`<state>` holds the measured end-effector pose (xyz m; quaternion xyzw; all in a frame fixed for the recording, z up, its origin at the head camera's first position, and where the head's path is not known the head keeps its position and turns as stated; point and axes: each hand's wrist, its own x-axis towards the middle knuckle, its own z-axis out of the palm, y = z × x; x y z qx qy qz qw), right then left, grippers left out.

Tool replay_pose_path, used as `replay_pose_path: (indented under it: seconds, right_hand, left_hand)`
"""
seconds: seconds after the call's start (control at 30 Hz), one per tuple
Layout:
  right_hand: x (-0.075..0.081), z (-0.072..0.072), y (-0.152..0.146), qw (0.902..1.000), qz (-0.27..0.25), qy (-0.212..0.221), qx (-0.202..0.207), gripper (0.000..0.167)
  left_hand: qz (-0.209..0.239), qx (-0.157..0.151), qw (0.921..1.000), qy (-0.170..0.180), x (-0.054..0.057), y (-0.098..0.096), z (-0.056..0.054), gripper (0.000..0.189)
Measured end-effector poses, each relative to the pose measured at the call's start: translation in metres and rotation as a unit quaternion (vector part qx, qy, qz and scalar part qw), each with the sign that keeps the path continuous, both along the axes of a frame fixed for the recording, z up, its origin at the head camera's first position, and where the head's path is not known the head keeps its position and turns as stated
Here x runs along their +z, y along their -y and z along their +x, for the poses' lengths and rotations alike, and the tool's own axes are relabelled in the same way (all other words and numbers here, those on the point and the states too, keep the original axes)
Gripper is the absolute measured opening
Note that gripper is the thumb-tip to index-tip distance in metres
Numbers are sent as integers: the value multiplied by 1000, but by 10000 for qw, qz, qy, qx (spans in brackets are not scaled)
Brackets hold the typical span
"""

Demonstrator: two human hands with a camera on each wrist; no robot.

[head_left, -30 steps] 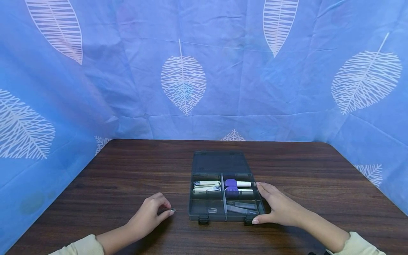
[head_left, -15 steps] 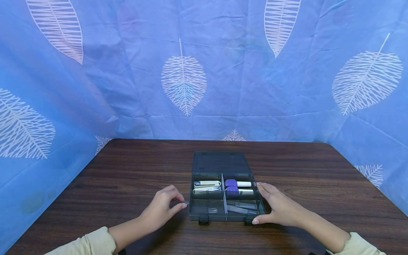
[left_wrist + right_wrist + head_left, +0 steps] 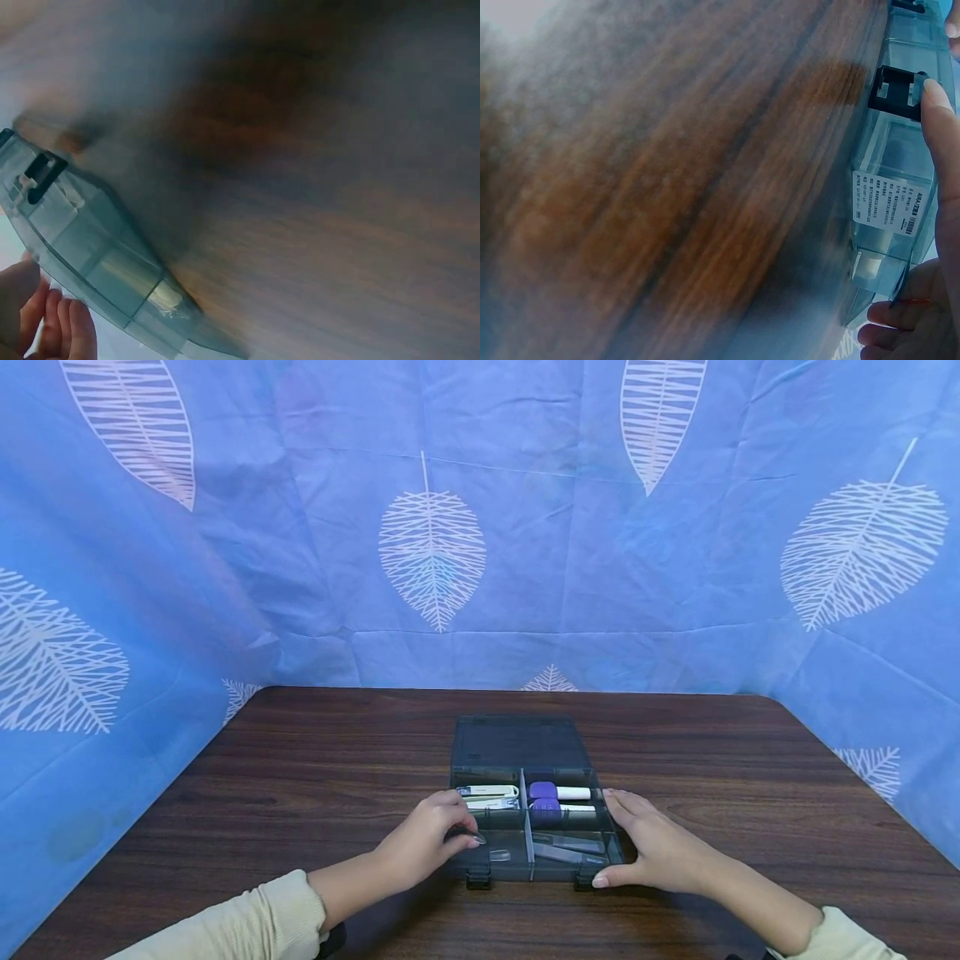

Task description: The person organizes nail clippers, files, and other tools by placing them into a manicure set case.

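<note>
A dark translucent compartment box point(image 3: 487, 871) lies with its lid back on the table. My left hand point(image 3: 423, 843) is over the box's front left compartment, pinching a small clear piece point(image 3: 480, 838) that looks like a false nail tip. A similar clear piece point(image 3: 500, 855) lies in that compartment. My right hand point(image 3: 656, 852) grips the box's right end, thumb at the front by a black clasp point(image 3: 896, 91), fingers along the side. Behind are pale green nail clippers point(image 3: 487, 792) and purple nail polish bottles point(image 3: 543, 791) with white caps. Flat grey strips point(image 3: 562, 853) lie front right.
The box stands on a dark wood-grain table point(image 3: 315, 760). A blue cloth point(image 3: 525, 552) with white leaf prints hangs behind and beside the table. A white printed label point(image 3: 889, 202) is on the box's underside or wall; I cannot tell which.
My left hand has moved right, from the table beside the box to over its front left compartment, carrying the small clear piece. My right hand has stayed on the box.
</note>
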<state>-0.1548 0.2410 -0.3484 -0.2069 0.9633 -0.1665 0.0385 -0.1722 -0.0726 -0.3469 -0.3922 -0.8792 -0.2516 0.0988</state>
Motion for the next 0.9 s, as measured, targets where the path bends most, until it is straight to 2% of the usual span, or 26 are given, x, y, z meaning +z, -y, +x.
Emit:
replay_pose_path:
  seconds: [0.2,0.4,0.5,0.7,0.9]
  right_hand:
    - [0,0,1,10000,-19,-9,23,111]
    - [1,0,1,10000,-26,24,24,111]
    - [1,0,1,10000,-25,43,6,111]
    - [-1,-1,1,10000,-1,35,-6,112]
    - [-2,0,1,10000,6,9,-6,112]
  left_hand:
    - [-732,-275,9969,11,0,-4,-9,5]
    - [-1615,-460,9852,-351,4,-8,-12,4]
    - [-1858,-492,9805,-419,4,-10,-13,5]
    - [-1995,-516,9778,-387,4,-12,-14,4]
    - [-1633,-516,9849,-275,3,-10,-14,8]
